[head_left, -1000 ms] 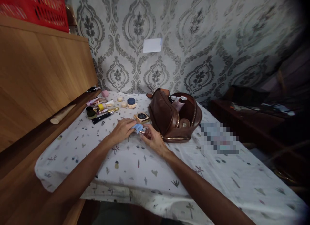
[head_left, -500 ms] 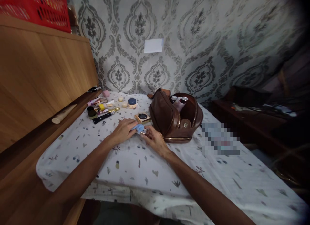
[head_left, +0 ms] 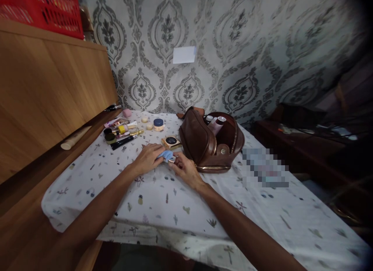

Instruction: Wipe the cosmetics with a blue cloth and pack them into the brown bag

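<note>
Inside the front edge of the white printed surface (head_left: 157,201), the right hand (head_left: 185,169) pinches a small shiny object (head_left: 172,161), apparently steadying it against crumpled blue cloth (head_left: 166,154) the left hand (head_left: 149,158) pinches.

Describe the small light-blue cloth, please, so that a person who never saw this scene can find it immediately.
Find the open brown leather bag on the white patterned tablecloth. Just left of it, the left hand and right hand nearly meet, with the crumpled light-blue cloth between them. Its pale blue folds set it apart from the square gold case with a black disc behind.
</note>
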Demonstrator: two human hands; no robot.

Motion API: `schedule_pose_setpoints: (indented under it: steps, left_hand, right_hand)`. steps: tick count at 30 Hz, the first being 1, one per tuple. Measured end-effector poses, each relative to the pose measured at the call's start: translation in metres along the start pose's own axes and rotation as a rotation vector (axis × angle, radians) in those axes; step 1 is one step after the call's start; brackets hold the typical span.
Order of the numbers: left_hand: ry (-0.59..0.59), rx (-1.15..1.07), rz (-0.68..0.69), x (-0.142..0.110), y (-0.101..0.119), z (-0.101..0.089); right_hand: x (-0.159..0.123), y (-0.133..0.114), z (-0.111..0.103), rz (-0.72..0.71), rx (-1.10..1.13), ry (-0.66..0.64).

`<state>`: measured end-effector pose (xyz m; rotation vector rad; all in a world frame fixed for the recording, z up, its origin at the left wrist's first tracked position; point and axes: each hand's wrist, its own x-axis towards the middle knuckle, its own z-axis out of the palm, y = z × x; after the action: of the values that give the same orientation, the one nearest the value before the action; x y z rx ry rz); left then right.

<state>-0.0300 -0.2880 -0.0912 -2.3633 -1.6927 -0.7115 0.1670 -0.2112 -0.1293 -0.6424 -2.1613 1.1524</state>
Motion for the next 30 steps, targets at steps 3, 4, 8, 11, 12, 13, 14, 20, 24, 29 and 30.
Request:
schedule_pose_setpoints:
  steps: [3, 4, 8, 11, 12, 13, 14, 20, 24, 29, 30]
  left_hand:
    - [-0.007, 0.006, 0.007, 0.000, 0.000, 0.000]
    - [-0.005, 0.006, 0.011, 0.000, 0.000, 0.000]
    - [0.030, -0.012, 0.030, -0.001, 0.000, -0.001]
    - [0.055, -0.036, 0.081, -0.003, 0.002, 0.000]
    - [0.060, -0.040, 0.104, -0.003, 0.003, 0.000]
    - [0.062, -0.041, 0.126, -0.004, 0.004, 0.001]
    - [0.060, -0.040, 0.143, -0.004, 0.005, 0.002]
    - [0.040, -0.020, 0.142, -0.001, 0.004, 0.007]
    - [0.065, 0.032, 0.076, -0.001, -0.008, 0.007]
    - [0.099, 0.115, -0.060, -0.006, -0.032, 0.008]
    - [0.099, 0.120, -0.079, -0.007, -0.035, 0.009]
  right_hand:
    - [0.000, 0.001, 0.000, 0.004, 0.001, 0.006]
    - [0.000, 0.002, 0.000, 0.004, -0.001, 0.006]
    - [0.000, 0.000, 0.000, -0.003, 0.004, 0.006]
    - [-0.001, -0.003, -0.001, -0.006, 0.024, 0.007]
    - [-0.001, -0.004, -0.002, -0.008, 0.024, 0.004]
    - [-0.001, -0.005, -0.003, -0.011, 0.017, -0.001]
    - [-0.001, -0.006, -0.003, -0.016, 0.003, -0.005]
    - [-0.001, -0.011, -0.005, 0.002, -0.081, -0.002]
    - [0.000, -0.014, -0.004, 0.050, -0.122, 0.035]
    - [0.002, -0.012, -0.004, 0.075, -0.221, 0.069]
    - [0.002, -0.012, -0.004, 0.076, -0.216, 0.067]
